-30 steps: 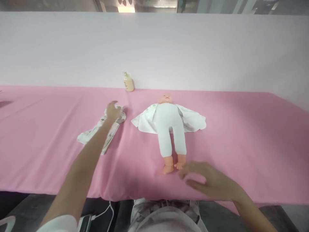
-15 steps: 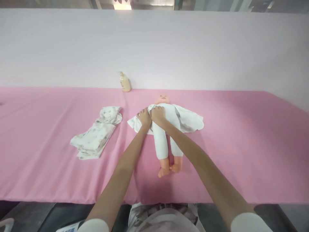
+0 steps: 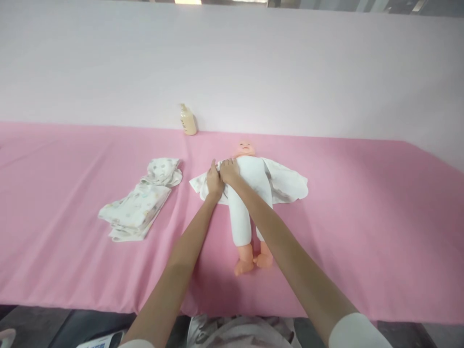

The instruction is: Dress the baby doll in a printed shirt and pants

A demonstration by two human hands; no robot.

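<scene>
Lying face-up, the doll (image 3: 255, 176) rests under the left hand (image 3: 214, 181) and right hand (image 3: 229, 171).

**Person's own body: white sleeves, bare forearms, pale clothes**

Two arms come in from the bottom edge of the head view. Left sleeve (image 3: 136, 344) is white, only a thin strip showing at the frame edge. Right sleeve (image 3: 357, 331) is white too, plain, with a wider rounded stretch in view. Forearms are bare from the cuffs down. Left hand (image 3: 214, 181) and right hand (image 3: 229, 170) are bare as well. Lower garment (image 3: 242, 334) at the bottom is pale with grey-brown folds or print, cut off by the frame, too blurred to tell more.
</scene>
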